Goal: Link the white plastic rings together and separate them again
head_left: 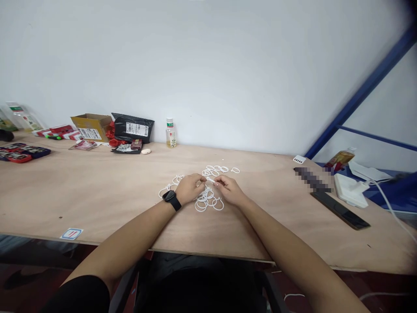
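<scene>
Between my two hands, over the middle of the wooden table, is a small white plastic ring (211, 179), seen nearly edge-on. My left hand (190, 188), with a black watch on its wrist, has its fingertips closed at the ring's left end. The thumb and forefinger of my right hand (229, 189) pinch its right end. Just below and between the hands lies a heap of similar white rings (201, 210), some with a small knob or clasp. More white rings (224, 169) lie beyond my fingers, and others (162, 192) are beside my left wrist.
Along the wall stand a bottle (171, 134), a black parcel bag (137, 128) and an open cardboard box (93, 126). A red and dark-blue case (22, 152) lies far left. On the right are a phone (339, 210), a white charger (350, 191) with a cable, and a blue metal frame (365, 95).
</scene>
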Motion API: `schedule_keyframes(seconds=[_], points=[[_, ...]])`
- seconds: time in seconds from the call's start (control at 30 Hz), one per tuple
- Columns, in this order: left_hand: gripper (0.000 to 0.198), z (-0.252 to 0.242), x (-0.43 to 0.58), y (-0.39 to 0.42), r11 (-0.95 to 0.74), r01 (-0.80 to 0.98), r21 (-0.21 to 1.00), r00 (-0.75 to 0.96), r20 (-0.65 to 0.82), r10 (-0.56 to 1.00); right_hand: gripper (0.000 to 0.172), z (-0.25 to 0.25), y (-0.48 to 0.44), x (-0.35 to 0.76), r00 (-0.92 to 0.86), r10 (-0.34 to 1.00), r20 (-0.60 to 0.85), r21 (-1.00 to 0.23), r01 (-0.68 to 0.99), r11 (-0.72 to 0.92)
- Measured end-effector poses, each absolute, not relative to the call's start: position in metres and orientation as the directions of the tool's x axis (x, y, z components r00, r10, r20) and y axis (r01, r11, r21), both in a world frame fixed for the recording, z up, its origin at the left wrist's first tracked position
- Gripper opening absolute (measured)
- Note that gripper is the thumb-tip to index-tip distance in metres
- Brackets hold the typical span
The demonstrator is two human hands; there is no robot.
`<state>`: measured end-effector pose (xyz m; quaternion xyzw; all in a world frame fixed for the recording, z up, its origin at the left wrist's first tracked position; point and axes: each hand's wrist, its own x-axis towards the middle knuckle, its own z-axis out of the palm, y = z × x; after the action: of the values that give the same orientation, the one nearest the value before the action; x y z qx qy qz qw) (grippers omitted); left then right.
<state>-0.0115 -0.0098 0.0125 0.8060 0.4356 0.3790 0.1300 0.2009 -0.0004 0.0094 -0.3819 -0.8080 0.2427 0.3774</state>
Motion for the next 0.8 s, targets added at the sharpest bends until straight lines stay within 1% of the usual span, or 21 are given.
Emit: schedule_keyframes(seconds=[0.07, 0.17, 0.27, 0.43, 0.5, 0.63, 0.8], points=[[0.02, 0.0122, -0.0116, -0.01, -0.602, 0.597, 0.53, 0.294, 0.554, 0.779, 0.018, 0.0089, -0.0019, 0.1996, -0.417, 0.809, 0.414, -0.725, 0.386, 0.57], [0.021, 0.0105, -0.0121, -0.0094, -0.638, 0.564, 0.525, 0.301, 0.588, 0.75, 0.019, 0.0082, -0.0039, 0.1981, -0.423, 0.817, 0.391, -0.766, 0.343, 0.544], [0.021, 0.0087, -0.012, -0.0087, -0.646, 0.544, 0.536, 0.331, 0.57, 0.752, 0.021, 0.0071, -0.0049, 0.197, -0.45, 0.812, 0.371, -0.787, 0.312, 0.532], [0.022, 0.0083, -0.0114, -0.0092, -0.603, 0.534, 0.593, 0.316, 0.521, 0.793, 0.022, 0.0046, -0.0034, 0.1961, -0.445, 0.823, 0.353, -0.815, 0.286, 0.504], [0.023, 0.0093, -0.0112, -0.0101, -0.614, 0.523, 0.591, 0.331, 0.524, 0.785, 0.023, 0.0041, -0.0028, 0.1958, -0.448, 0.823, 0.348, -0.822, 0.276, 0.498], [0.024, 0.0121, -0.0103, -0.012, -0.691, 0.481, 0.539, 0.394, 0.571, 0.72, 0.023, 0.005, -0.0029, 0.1952, -0.45, 0.82, 0.353, -0.822, 0.269, 0.502], [0.027, 0.0135, -0.0088, -0.0129, -0.689, 0.479, 0.543, 0.401, 0.563, 0.723, 0.021, 0.0073, -0.0045, 0.194, -0.457, 0.812, 0.363, -0.797, 0.299, 0.525]])
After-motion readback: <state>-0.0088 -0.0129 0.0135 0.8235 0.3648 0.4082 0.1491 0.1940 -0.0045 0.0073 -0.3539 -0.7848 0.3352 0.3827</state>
